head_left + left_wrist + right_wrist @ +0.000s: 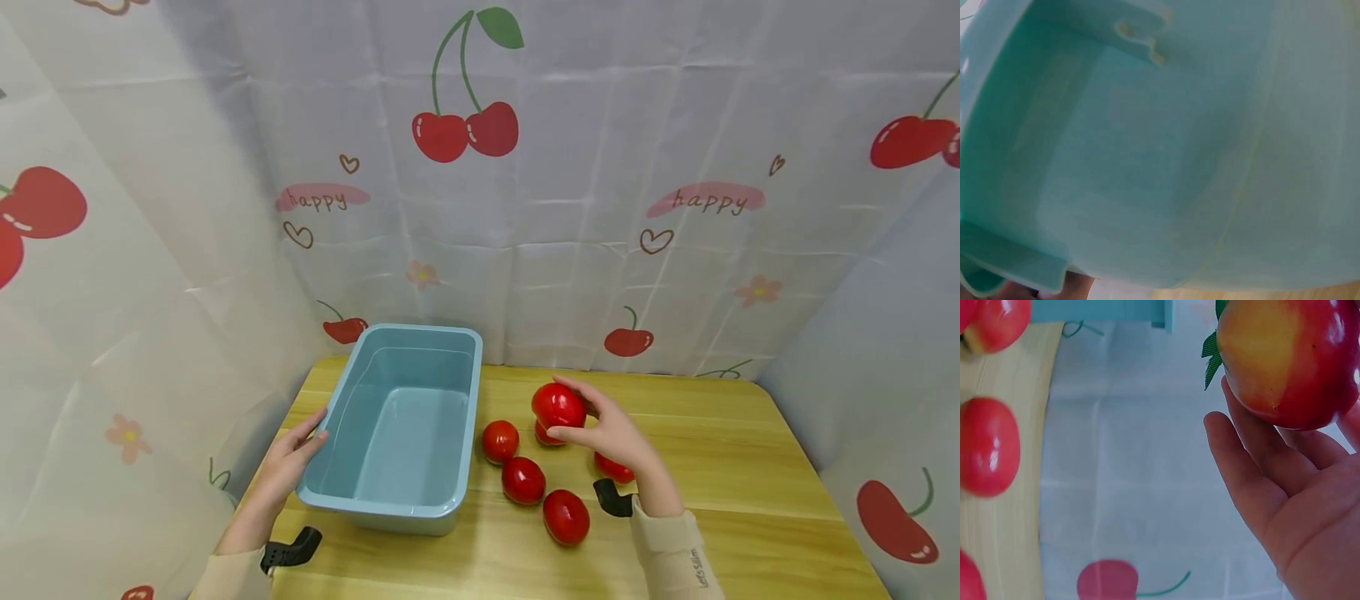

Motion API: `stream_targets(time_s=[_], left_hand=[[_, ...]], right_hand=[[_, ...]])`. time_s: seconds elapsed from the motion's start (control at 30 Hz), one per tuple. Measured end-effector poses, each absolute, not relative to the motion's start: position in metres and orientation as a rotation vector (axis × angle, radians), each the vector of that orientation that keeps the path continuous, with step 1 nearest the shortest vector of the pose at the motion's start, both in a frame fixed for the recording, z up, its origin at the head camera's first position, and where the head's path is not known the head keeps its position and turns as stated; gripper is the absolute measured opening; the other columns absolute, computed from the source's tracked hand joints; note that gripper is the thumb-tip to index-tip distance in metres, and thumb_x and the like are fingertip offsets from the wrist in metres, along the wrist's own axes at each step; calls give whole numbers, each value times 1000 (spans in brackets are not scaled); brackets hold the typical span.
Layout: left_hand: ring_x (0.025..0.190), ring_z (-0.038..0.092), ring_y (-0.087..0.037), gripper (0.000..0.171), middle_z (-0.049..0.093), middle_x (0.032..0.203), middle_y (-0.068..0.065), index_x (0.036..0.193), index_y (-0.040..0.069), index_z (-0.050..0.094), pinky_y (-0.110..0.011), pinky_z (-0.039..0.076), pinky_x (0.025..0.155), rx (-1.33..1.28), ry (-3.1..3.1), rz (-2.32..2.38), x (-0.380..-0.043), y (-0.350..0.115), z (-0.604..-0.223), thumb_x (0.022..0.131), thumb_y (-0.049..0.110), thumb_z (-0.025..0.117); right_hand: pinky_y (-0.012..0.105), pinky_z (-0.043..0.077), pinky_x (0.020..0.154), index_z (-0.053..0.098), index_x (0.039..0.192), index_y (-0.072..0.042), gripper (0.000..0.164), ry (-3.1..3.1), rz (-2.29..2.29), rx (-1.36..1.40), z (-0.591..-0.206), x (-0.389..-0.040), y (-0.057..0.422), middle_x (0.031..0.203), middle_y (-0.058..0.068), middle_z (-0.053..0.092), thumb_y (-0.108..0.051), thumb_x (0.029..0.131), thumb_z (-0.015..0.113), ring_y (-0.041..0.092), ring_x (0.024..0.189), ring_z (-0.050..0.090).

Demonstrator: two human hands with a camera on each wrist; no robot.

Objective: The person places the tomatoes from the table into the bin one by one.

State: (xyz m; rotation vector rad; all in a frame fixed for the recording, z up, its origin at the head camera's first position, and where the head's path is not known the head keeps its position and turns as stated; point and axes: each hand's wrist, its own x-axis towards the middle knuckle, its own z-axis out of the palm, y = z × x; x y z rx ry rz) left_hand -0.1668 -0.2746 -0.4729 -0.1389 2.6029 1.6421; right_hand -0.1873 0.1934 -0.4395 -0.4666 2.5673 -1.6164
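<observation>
My right hand holds a shiny red tomato above the wooden table, with thumb and fingers around it. In the right wrist view this tomato shows a yellow patch and green leaves at one side. Below and around that hand lie several more red tomatoes, one partly hidden under the held one. At the left, my left hand grips the rim of a light blue plastic bin, whose inside shows only bare floor. The bin's wall fills the left wrist view, with fingers partly hidden behind the rim.
The wooden table extends to the right of the tomatoes. White curtains printed with cherries enclose it at the back and both sides. The bin stands close to the back curtain and the table's left edge.
</observation>
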Motion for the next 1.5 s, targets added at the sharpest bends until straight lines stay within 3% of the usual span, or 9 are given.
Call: stream_targets(time_s=[0.27, 0.57, 0.8, 1.17, 1.5], left_hand=[[131, 35, -34, 53, 26, 151, -15, 146, 5, 31, -49, 36, 100, -138, 2601, 1647, -168, -274, -473, 99, 23, 49], [132, 33, -37, 54, 25, 151, -16, 147, 4, 30, -52, 34, 101, -138, 2584, 1666, -170, -274, -473, 99, 21, 49], [132, 33, -36, 54, 24, 152, -16, 147, 4, 30, -52, 34, 101, -135, 2577, 1673, -169, -274, -473, 99, 21, 49], [135, 28, -33, 56, 21, 153, -13, 149, 9, 27, -49, 32, 103, -179, 2524, 1669, -168, -273, -470, 99, 27, 48], [136, 27, -32, 56, 21, 153, -12, 148, 8, 27, -48, 32, 103, -154, 2538, 1661, -169, -274, -470, 100, 25, 48]], right_hand=[[47, 45, 92, 45, 139, -22, 69, 2491, -1658, -558, -432, -195, 169, 134, 11, 48, -26, 78, 78, 32, 115, 50], [41, 50, 84, 46, 138, -27, 70, 2423, -1693, -608, -432, -206, 143, 129, 5, 51, -28, 76, 79, 28, 112, 51], [43, 47, 88, 48, 136, -28, 69, 2394, -1687, -642, -433, -210, 124, 129, 1, 52, -30, 75, 80, 25, 114, 50], [43, 46, 90, 44, 140, -13, 68, 2311, -1673, -695, -418, -202, 99, 137, 9, 47, -13, 80, 75, 30, 120, 47], [38, 49, 86, 47, 138, -25, 68, 2294, -1656, -723, -437, -210, 85, 139, -1, 44, -29, 77, 78, 25, 122, 44]])
